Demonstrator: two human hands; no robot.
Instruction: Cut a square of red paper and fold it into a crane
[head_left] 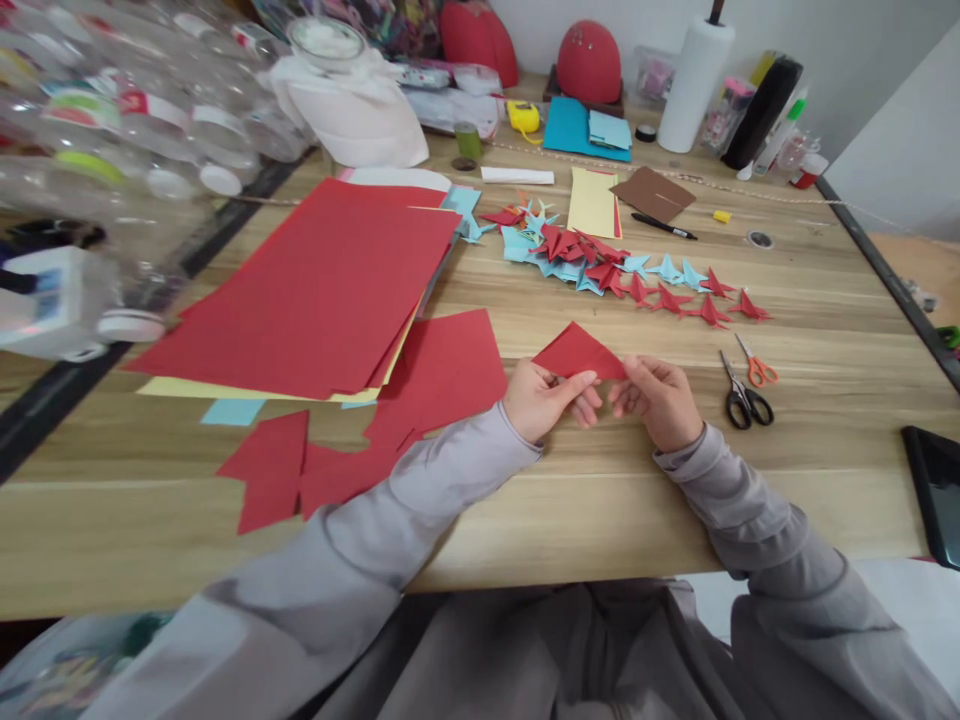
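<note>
A small folded piece of red paper (576, 350) is held up between both hands over the front middle of the table. My left hand (546, 397) pinches its lower left side, thumb on top. At its right corner, my right hand (656, 398) grips the paper between thumb and fingers. Behind the hands runs a row of red and light blue folded paper cranes (577, 258). Loose red paper pieces (450, 375) lie left of my left hand, partly beneath a stack of large red sheets (315, 290). Black-handled scissors (741, 400) and small orange scissors (759, 368) rest to the right.
Plastic bottles (157, 130) crowd the left edge. At the back are blue paper (574, 130), a yellow tape measure (523, 117), a white roll (696, 85) and a black bottle (761, 112). A black pen (664, 226) lies beyond the cranes; a dark device (936, 490) sits at right.
</note>
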